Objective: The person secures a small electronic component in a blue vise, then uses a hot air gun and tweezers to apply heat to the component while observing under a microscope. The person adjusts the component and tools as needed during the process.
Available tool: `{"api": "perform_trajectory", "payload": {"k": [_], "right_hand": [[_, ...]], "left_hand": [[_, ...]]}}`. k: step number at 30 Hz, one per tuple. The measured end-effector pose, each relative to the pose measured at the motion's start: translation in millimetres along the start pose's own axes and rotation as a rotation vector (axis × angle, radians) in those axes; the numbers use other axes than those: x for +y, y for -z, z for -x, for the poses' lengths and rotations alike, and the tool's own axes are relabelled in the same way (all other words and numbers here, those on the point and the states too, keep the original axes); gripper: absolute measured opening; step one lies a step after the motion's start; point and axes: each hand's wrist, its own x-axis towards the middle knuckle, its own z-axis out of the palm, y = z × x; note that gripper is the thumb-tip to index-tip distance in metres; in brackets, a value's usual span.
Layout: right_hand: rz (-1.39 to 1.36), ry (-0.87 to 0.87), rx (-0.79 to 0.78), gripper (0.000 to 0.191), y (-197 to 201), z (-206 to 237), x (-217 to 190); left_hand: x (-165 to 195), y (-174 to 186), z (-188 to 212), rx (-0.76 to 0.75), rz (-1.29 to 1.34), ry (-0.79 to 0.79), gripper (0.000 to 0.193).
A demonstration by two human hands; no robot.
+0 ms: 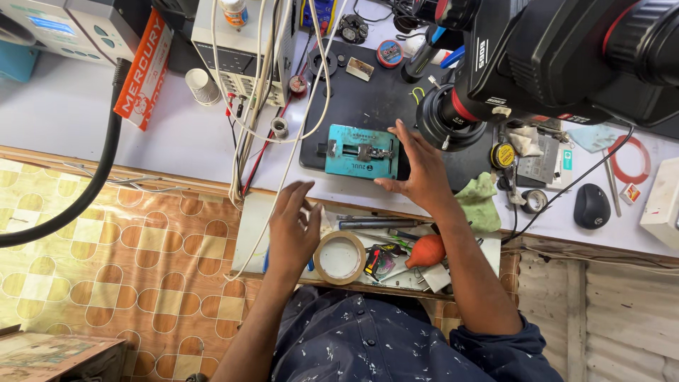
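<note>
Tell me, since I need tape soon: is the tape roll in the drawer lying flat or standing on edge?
Lying flat: the tape roll shows its full round opening facing up, beside the left hand.

Microscope (566, 56) cut off by top and right edges. Small part clamped in teal fixture (362, 151) too small to tell. Right hand (417, 170) hides fixture's right end. White box (663, 205) cropped at right edge.

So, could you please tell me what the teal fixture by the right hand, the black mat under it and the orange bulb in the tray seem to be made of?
Teal fixture: probably painted or anodised metal, with a flat matte face and a bare silvery clamp.
Black mat: looks like rubber or silicone, dull, without glare.
Orange bulb: likely soft rubber, smooth with a faint sheen.
</note>
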Motion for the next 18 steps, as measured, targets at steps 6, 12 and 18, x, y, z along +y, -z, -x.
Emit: {"api": "perform_trajectory", "payload": {"k": [6,12,18], "right_hand": [[0.072,0.032,0.032,0.114,-1,3,-1],[0.039,0.024,0.004,0.109,1,3,4],[0.041,-0.002,0.000,0.110,0,-1,6]], "left_hand": [[-5,-21,-20,0.068,-0.194,-0.306,0.045],[-13,-34,-35,-0.005,-0.238,-0.195,0.035],[-20,-39,-39,-0.020,-0.250,-0.192,0.038]]}}
